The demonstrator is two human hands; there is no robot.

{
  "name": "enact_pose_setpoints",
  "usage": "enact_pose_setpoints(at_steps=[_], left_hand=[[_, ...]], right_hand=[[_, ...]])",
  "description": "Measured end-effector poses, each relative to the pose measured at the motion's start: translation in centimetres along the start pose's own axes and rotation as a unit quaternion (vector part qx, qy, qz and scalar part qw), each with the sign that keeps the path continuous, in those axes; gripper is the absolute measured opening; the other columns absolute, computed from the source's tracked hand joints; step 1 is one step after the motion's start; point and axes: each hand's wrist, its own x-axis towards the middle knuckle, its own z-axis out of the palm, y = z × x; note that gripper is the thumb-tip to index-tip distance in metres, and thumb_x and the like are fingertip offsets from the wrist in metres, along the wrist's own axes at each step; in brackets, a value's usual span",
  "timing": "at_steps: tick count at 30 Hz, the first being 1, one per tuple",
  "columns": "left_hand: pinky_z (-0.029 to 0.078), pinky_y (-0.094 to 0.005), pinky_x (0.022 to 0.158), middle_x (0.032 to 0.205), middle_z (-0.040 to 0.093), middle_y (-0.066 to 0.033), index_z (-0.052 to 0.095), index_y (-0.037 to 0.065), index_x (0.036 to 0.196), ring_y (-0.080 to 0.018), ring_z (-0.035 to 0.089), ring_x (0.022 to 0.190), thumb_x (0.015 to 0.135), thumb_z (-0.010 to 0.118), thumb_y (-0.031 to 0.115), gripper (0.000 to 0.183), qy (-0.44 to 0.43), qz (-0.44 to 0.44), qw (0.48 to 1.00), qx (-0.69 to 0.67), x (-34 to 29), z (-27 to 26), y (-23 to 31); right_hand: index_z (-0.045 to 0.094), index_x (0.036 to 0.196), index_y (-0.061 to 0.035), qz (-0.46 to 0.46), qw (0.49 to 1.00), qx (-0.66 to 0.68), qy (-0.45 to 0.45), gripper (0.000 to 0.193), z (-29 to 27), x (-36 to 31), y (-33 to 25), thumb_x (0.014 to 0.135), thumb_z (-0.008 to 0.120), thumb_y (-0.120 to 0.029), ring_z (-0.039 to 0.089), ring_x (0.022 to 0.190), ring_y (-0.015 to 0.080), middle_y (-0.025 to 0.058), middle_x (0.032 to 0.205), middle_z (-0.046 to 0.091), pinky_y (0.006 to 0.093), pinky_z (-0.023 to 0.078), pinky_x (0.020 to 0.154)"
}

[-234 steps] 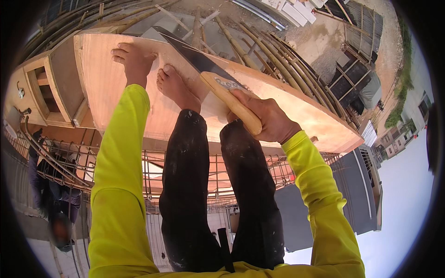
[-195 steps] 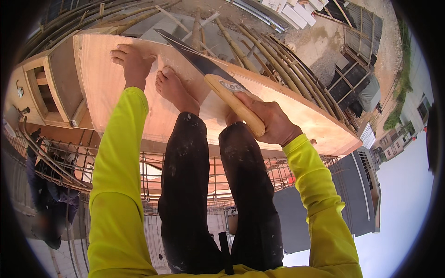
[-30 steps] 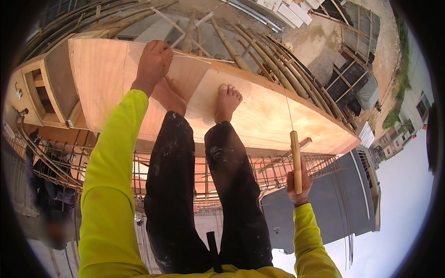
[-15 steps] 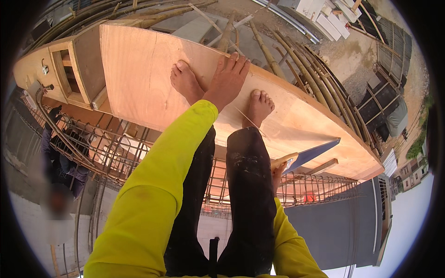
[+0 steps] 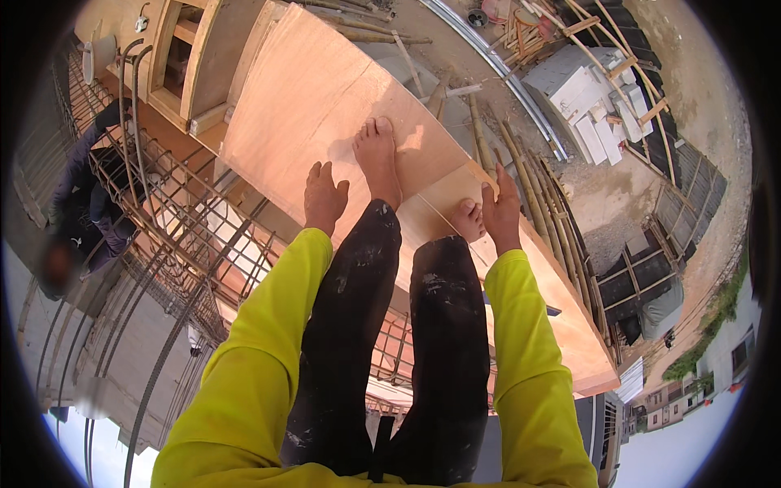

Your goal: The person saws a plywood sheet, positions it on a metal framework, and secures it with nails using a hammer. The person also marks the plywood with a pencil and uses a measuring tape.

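A large plywood sheet (image 5: pixel 301 98) lies under my bare feet, meeting another plywood panel (image 5: pixel 561 301) along a seam between the feet. My left hand (image 5: pixel 325 199) is beside my left foot, near the sheet's left edge. Its fingers are apart and nothing is in it. By my right foot, my right hand (image 5: pixel 503 213) is at the right edge, thumb spread from the fingers, holding nothing. Whether either palm touches the wood I cannot tell. The blue blade end of a handsaw (image 5: pixel 554 311) shows past my right forearm; its handle is hidden.
A rebar cage (image 5: pixel 195 236) runs below the boards on the left, where another person (image 5: pixel 89 191) in dark clothing is. Bamboo poles (image 5: pixel 561 236) line the right side. A wooden box frame (image 5: pixel 175 61) is at upper left; pale blocks (image 5: pixel 598 122) are piled at upper right.
My right hand has let go of the handsaw and moved up to the sheet's right edge. My left hand has moved from the far edge to the left side. The view has turned.
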Motion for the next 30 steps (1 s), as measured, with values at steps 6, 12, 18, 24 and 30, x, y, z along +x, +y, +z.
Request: enact_pose_setpoints(at_steps=[6, 12, 18, 24, 30], left_hand=[[0.044, -0.0468, 0.108, 0.136, 0.055, -0.0291, 0.054, -0.004, 0.135, -0.0426, 0.052, 0.129, 0.087, 0.070, 0.025, 0.058, -0.032, -0.108, 0.988, -0.105, -11.6, -0.4, -7.4], [0.046, -0.0444, 0.105, 0.137, 0.057, -0.0271, 0.049, -0.004, 0.141, -0.0369, 0.054, 0.130, 0.089, 0.070, 0.032, 0.066, -0.032, -0.229, 0.924, -0.305, -11.9, 0.1, -5.4], [0.040, -0.0410, 0.112, 0.152, 0.042, -0.0259, 0.027, -0.003, 0.155, -0.0347, 0.045, 0.139, 0.090, 0.071, 0.040, 0.090, 0.084, -0.178, 0.867, -0.459, -5.4, -5.1, 3.0], [0.031, -0.0379, 0.118, 0.158, 0.032, -0.0271, 0.023, -0.009, 0.154, -0.0347, 0.034, 0.146, 0.091, 0.072, 0.043, 0.095, 0.040, -0.129, 0.737, -0.662, -9.7, -18.8, 4.4], [0.039, -0.0381, 0.112, 0.147, 0.046, -0.0249, 0.031, -0.007, 0.150, -0.0312, 0.045, 0.139, 0.090, 0.070, 0.049, 0.091, -0.004, 0.013, 0.605, -0.796, -16.8, -31.5, 7.4]], right_hand=[[0.057, 0.134, -0.0001, 0.050, 0.977, -0.124, -0.169, 0.056, 4.5, 8.3, -4.0, 0.086, 0.070, -0.027, 0.065, 0.109, 0.0437, 0.0299, 0.113, 0.067, 0.0497, 0.051, 0.093], [0.066, 0.102, 0.0021, 0.039, 0.941, -0.128, -0.309, 0.035, 1.5, 7.9, -9.5, 0.083, 0.076, -0.025, 0.065, 0.078, 0.0271, 0.0182, 0.087, 0.068, 0.0373, 0.052, 0.075], [0.065, 0.107, 0.0019, 0.019, 0.932, 0.148, -0.331, 0.018, -1.1, 2.8, -18.6, 0.091, 0.068, -0.007, 0.058, 0.089, 0.0106, 0.0062, 0.095, 0.066, 0.0274, 0.048, 0.078], [0.063, 0.101, 0.0011, -0.074, 0.953, 0.080, -0.284, 0.009, -8.3, -4.5, -35.2, 0.092, 0.063, -0.001, 0.055, 0.083, 0.0084, 0.0046, 0.091, 0.061, 0.0240, 0.045, 0.075], [0.060, 0.097, 0.0007, -0.160, 0.955, -0.159, -0.195, 0.011, -18.0, -10.0, -53.4, 0.087, 0.065, 0.001, 0.059, 0.072, 0.0230, 0.0127, 0.084, 0.060, 0.0306, 0.047, 0.066]])
